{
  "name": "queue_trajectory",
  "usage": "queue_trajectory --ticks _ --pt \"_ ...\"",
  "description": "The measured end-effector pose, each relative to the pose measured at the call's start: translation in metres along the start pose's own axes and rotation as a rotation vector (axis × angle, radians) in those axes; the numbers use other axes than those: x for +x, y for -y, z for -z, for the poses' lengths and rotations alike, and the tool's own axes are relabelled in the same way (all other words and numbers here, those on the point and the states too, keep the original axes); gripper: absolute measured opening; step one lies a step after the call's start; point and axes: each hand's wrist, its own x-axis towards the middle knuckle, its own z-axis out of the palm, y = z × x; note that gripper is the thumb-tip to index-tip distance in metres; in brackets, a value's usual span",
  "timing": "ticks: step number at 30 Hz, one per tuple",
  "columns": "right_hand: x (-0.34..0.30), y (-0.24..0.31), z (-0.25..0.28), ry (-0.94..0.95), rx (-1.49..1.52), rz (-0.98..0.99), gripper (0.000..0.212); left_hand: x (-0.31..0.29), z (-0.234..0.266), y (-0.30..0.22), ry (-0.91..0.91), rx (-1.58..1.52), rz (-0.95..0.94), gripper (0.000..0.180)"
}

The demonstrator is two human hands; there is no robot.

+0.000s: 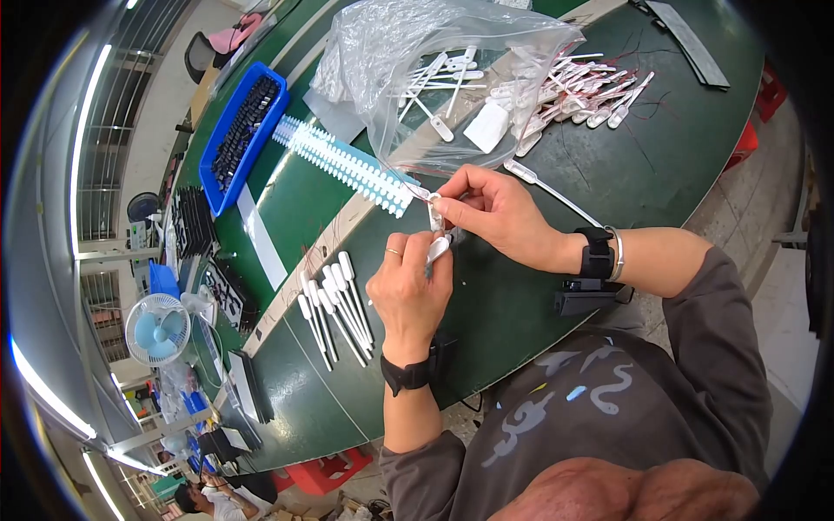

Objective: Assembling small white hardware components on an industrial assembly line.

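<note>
My left hand (407, 291) is closed around a white plastic part (438, 250) with a rounded end. My right hand (499, 215) pinches a small white plastic casing (435, 213) just above it, its hollow side showing. The two pieces are close together, and my fingers hide whether they join. Thin dark wires run by my right fingertips. Beyond the casing lies a light-blue sheet (369, 178) carrying rows of white stickers. A single white stick-shaped part (556, 189) rests beside my right hand. Several white stick parts (337, 304) lie side by side left of my left hand.
A clear plastic bag (382, 95) holds white parts, with a heap of wired white sticks (591, 91) beside it. At the left stands a blue bin (208, 169) of dark pieces. A grey strip (686, 43) lies far right on the green table (486, 321). Another person (226, 499) is lower left.
</note>
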Motion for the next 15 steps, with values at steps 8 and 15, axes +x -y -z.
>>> queue_trajectory --ticks 8,15 --pt "-0.001 -0.001 0.0 0.008 -0.002 0.002 0.015 -0.001 0.0 -0.002 0.019 -0.294 0.238 0.014" --pt "-0.001 0.001 0.001 0.011 0.014 -0.032 0.015 0.004 0.002 -0.01 0.048 -0.849 0.595 0.014"
